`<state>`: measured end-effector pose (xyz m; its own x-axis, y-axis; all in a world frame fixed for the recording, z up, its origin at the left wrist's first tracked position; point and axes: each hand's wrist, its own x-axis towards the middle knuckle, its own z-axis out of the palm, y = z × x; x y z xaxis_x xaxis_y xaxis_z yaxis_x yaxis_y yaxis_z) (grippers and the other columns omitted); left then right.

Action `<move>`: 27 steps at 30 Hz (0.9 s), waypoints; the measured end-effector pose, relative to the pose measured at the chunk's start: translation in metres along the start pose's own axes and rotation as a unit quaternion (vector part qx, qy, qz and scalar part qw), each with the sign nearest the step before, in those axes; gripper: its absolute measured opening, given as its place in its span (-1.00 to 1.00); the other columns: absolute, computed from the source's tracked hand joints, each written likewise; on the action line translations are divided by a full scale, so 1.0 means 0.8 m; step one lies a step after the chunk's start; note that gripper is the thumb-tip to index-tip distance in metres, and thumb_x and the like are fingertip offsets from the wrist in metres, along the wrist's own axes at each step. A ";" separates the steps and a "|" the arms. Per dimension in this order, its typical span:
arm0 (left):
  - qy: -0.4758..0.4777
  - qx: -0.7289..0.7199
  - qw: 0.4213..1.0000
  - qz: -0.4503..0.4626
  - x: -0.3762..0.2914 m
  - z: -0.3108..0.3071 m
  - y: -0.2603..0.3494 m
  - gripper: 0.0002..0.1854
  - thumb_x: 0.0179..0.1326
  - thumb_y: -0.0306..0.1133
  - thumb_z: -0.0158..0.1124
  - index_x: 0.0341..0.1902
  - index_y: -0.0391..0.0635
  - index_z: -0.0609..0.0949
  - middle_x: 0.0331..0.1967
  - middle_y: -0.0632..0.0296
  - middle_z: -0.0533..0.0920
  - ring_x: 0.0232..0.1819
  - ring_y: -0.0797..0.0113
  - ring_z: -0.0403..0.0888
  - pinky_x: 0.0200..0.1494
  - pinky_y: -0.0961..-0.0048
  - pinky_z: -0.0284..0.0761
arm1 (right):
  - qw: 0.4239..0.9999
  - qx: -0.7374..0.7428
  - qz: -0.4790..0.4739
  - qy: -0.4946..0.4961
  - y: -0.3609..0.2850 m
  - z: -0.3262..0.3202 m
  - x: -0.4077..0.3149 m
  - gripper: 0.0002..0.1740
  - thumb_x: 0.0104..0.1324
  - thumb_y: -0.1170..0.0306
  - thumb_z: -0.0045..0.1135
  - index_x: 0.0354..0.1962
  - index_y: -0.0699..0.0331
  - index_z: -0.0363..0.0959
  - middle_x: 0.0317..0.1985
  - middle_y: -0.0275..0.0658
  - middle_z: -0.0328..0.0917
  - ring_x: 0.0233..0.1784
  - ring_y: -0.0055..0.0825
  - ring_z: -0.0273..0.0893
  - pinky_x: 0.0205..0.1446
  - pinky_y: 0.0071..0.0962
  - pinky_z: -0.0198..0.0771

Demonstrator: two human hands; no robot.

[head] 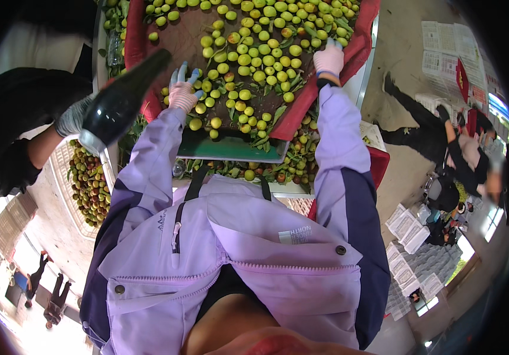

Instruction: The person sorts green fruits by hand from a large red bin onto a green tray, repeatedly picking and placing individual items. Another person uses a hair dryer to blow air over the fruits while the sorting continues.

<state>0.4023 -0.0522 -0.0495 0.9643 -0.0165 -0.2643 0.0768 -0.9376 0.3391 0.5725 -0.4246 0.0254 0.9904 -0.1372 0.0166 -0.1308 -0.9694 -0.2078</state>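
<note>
Many round yellow-green fruits [254, 60], apparently fresh jujubes, lie with leaves on a brown sorting surface [183, 33] edged by red padding [296, 113]. My left hand [183, 91], in a striped glove with blue-grey fingertips, rests at the left of the fruits, fingers spread and nothing held. My right hand [329, 60], gloved alike, is at the right padding with its fingertips among the fruits. Its fingers are partly hidden, so I cannot tell whether it grips one. A green chute lip [232, 145] lies between my forearms.
At left, a co-worker's grey-gloved hand [74, 116] is at a dark bottle-shaped object [123, 95] overhanging the padding. Below it stands a white crate [65, 177] of redder fruits. More fruits [296, 155] lie under the chute. Other people and stacked crates [407, 228] are farther off.
</note>
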 end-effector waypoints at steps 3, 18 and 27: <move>-0.089 -0.198 0.974 -0.057 -0.008 0.006 0.009 -0.25 -0.04 -0.16 0.42 0.32 0.21 0.40 0.46 0.05 0.06 0.40 -0.09 0.10 0.36 0.18 0.20 | 0.984 -0.070 0.019 -0.164 0.013 0.001 0.050 -0.61 0.09 0.30 0.09 -0.12 0.26 0.55 -0.02 0.13 0.49 0.04 0.03 0.50 0.07 -0.16 0.46; 0.004 -0.516 0.854 0.072 -0.018 0.044 -0.014 -0.23 -0.04 -0.21 0.40 0.33 0.03 0.37 0.48 0.05 -0.03 0.45 -0.03 0.02 0.38 0.06 0.17 | 0.980 0.037 -0.019 -0.193 -0.018 0.073 0.087 -0.21 -0.01 -0.05 0.32 0.13 0.14 0.37 0.14 0.16 0.33 0.15 0.01 0.42 0.21 -0.21 0.36; 0.008 -0.130 0.987 0.088 -0.020 0.007 0.054 -0.25 -0.16 -0.17 0.49 0.23 0.19 0.47 0.44 0.02 0.03 0.37 -0.17 0.11 0.37 0.14 0.16 | 0.988 -0.091 -0.081 -0.096 -0.048 0.040 -0.089 -0.42 0.11 0.39 -0.02 0.16 -0.05 0.36 -0.07 0.01 0.50 -0.03 -0.06 0.52 -0.02 -0.12 0.47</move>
<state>0.3887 -0.0942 -0.0360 0.9721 -0.1647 -0.1673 -0.0320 -0.7992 0.6003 0.5085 -0.3708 0.0009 0.9871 0.0462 -0.1532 0.0407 -0.9984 -0.0387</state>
